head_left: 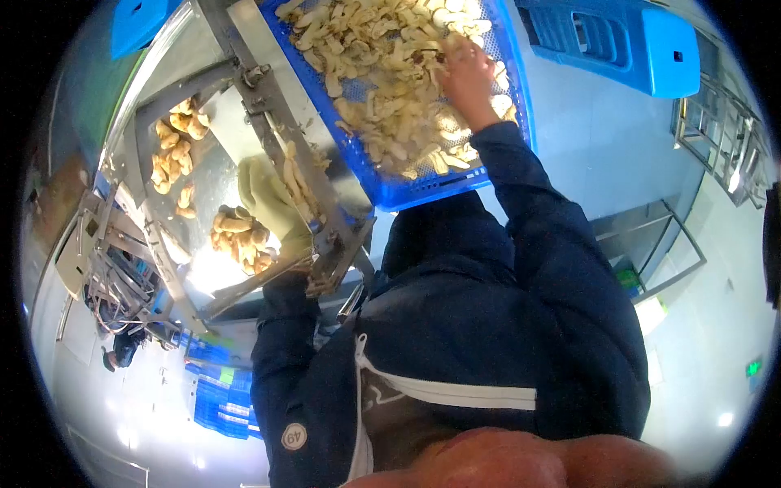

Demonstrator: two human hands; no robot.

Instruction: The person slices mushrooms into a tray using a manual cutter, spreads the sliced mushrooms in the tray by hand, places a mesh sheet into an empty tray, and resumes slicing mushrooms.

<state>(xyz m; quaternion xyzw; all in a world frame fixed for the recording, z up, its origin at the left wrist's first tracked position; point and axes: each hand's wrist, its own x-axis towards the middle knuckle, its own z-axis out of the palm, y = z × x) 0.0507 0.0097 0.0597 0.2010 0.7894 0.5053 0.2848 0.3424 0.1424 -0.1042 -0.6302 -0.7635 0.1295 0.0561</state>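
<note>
Easy on those pale slices (390, 37), a light touch saves breakage
Right hand (468, 77) is on them in the blue tray (419, 195), top middle; can't tell if its fingers pinch any. Gloved left hand (272, 199), left of centre: finger state unclear.

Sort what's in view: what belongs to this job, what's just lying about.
Seemingly the job:
- right hand
- pale pieces
- blue tray
- brown chunks
- metal-framed machine

Probably just about:
- blue stool
- stacked blue crates
- metal rack
</note>
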